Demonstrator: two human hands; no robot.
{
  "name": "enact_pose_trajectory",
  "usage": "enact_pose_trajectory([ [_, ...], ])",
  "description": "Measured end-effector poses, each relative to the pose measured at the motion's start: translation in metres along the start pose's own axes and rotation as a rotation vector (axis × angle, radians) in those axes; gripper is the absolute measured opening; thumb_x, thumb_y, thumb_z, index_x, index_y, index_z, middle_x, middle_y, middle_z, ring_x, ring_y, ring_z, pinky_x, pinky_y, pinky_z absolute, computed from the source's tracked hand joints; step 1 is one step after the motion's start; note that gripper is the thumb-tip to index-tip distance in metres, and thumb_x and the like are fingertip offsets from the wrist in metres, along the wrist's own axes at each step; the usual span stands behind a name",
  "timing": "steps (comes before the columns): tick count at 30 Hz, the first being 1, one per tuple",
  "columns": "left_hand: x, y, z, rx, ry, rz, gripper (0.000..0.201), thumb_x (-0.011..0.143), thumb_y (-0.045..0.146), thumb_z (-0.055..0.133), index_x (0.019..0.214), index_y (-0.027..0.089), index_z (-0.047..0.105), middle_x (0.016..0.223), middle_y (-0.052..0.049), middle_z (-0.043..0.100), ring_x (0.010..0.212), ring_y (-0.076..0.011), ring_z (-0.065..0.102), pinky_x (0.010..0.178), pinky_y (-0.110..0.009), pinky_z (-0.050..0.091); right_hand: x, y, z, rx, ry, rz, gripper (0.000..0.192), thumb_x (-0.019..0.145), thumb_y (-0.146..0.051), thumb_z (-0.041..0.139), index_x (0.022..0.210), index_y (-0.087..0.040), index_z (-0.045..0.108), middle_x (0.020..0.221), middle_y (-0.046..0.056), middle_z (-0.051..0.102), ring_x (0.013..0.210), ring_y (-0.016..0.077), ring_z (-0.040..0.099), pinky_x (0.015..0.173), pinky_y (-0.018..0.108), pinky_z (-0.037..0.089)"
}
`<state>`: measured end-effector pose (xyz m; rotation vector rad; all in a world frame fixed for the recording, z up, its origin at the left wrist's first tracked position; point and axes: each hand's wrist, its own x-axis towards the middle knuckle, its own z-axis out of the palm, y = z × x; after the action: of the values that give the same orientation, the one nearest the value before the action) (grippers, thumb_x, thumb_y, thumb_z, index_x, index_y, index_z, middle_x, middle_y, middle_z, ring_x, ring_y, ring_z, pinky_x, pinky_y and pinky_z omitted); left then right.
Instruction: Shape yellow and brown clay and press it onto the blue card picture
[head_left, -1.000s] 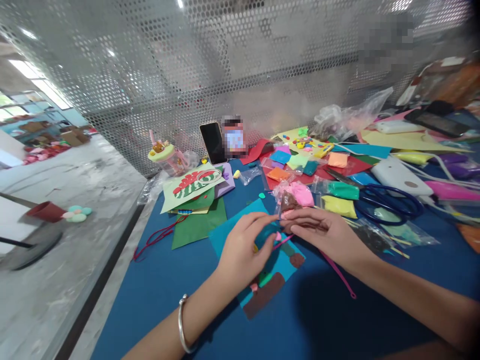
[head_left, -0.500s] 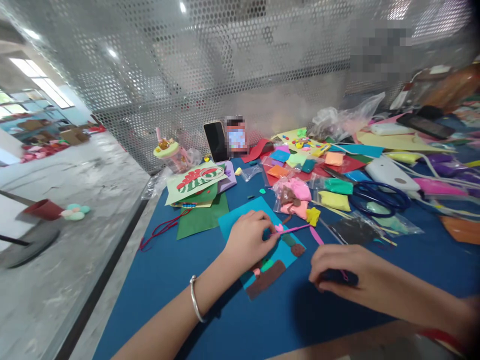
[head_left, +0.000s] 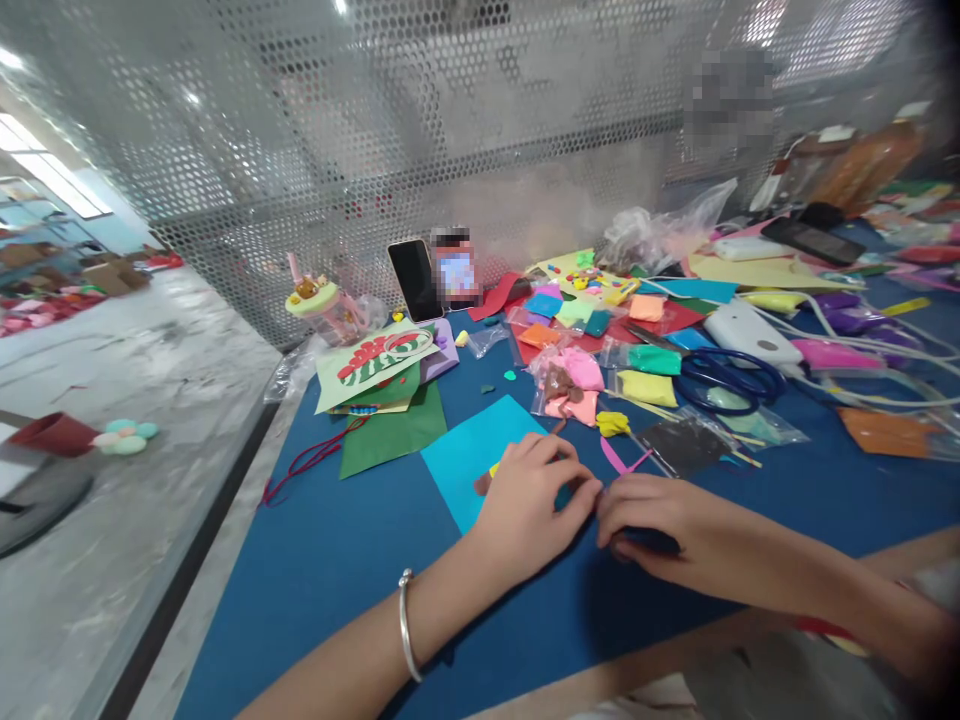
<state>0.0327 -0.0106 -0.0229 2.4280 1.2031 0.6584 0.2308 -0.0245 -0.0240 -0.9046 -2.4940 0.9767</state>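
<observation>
On the blue table: craft scraps lie all over the far half, and both hands work near the front edge.
Left hand: rests on the turquoise card, fingers curled and pressed down, fingertips meeting those of the right hand; a silver bangle sits on the wrist.
Right hand: lies flat and low on the table just right of the card, fingers drawn together; whether it pinches anything I cannot tell.
Turquoise card: flat on the table, its near corner hidden under the left hand; a brown clay piece and a bit of yellow peek out by the thumb.
Pink strip: lies on the table just beyond the two hands.
Behind the hands: a bag of pink and brown clay, a yellow clay lump, blue scissors.
Far left: green paper, a red cord, a phone leaning on the mesh wall.
</observation>
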Motion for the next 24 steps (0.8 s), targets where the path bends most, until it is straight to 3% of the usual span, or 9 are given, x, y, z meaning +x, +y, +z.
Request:
enact_pose_trajectory([
  [3, -0.012, -0.003, -0.005, 0.008, -0.028, 0.012, 0.008, 0.085, 0.025, 0.061, 0.092, 0.024, 0.066, 0.103, 0.0, 0.064, 0.1, -0.0191, 0.056, 0.083, -0.037, 0.044, -0.004, 0.003, -0.002, 0.03, -0.01, 0.004, 0.028, 0.083, -0.003, 0.047, 0.092, -0.024, 0.063, 0.087, 0.001, 0.067, 0.083, 0.0163, 0.062, 0.076, 0.027, 0.047],
  [6, -0.027, -0.005, -0.008, 0.112, -0.067, 0.075, 0.023, 0.083, 0.031, 0.065, 0.104, 0.023, 0.06, 0.11, -0.003, 0.063, 0.106, -0.0238, 0.054, 0.086, -0.042, 0.043, -0.009, 0.006, -0.001, 0.013, 0.033, 0.016, 0.025, 0.087, -0.008, 0.047, 0.097, -0.025, 0.061, 0.09, 0.002, 0.067, 0.086, 0.0174, 0.062, 0.077, 0.028, 0.048],
  [10, -0.041, -0.009, -0.01, 0.222, -0.076, 0.125, 0.023, 0.088, 0.027, 0.056, 0.11, 0.022, 0.056, 0.114, -0.005, 0.061, 0.108, -0.0251, 0.053, 0.093, -0.045, 0.041, -0.005, 0.0, 0.006, -0.056, 0.257, 0.085, 0.021, 0.094, -0.017, 0.041, 0.104, -0.026, 0.058, 0.104, 0.006, 0.064, 0.106, 0.0217, 0.057, 0.093, 0.036, 0.043],
  [14, -0.042, -0.021, -0.014, 0.257, -0.049, 0.147, 0.02, 0.09, 0.026, 0.05, 0.108, 0.021, 0.056, 0.112, -0.006, 0.061, 0.107, -0.0238, 0.054, 0.095, -0.044, 0.042, 0.018, -0.011, 0.021, -0.138, 0.452, 0.061, 0.025, 0.095, -0.013, 0.032, 0.103, -0.022, 0.054, 0.113, 0.011, 0.055, 0.11, 0.0218, 0.052, 0.091, 0.036, 0.047],
  [18, -0.042, -0.043, -0.022, 0.199, -0.023, 0.15, 0.024, 0.088, 0.021, 0.05, 0.112, 0.02, 0.055, 0.115, -0.007, 0.058, 0.111, -0.0237, 0.053, 0.099, -0.044, 0.041, 0.041, -0.013, 0.04, -0.266, 0.413, -0.033, 0.03, 0.091, -0.007, 0.034, 0.113, -0.015, 0.052, 0.118, 0.016, 0.051, 0.118, 0.0252, 0.046, 0.1, 0.045, 0.042],
  [24, -0.044, -0.065, -0.029, 0.026, 0.073, 0.1, 0.027, 0.084, 0.017, 0.054, 0.111, 0.018, 0.055, 0.117, -0.009, 0.058, 0.114, -0.0212, 0.052, 0.098, -0.038, 0.044, 0.048, -0.017, 0.055, -0.454, 0.166, -0.162, 0.045, 0.092, -0.022, 0.042, 0.135, -0.011, 0.042, 0.136, 0.017, 0.046, 0.139, 0.0322, 0.023, 0.114, 0.061, 0.011],
])
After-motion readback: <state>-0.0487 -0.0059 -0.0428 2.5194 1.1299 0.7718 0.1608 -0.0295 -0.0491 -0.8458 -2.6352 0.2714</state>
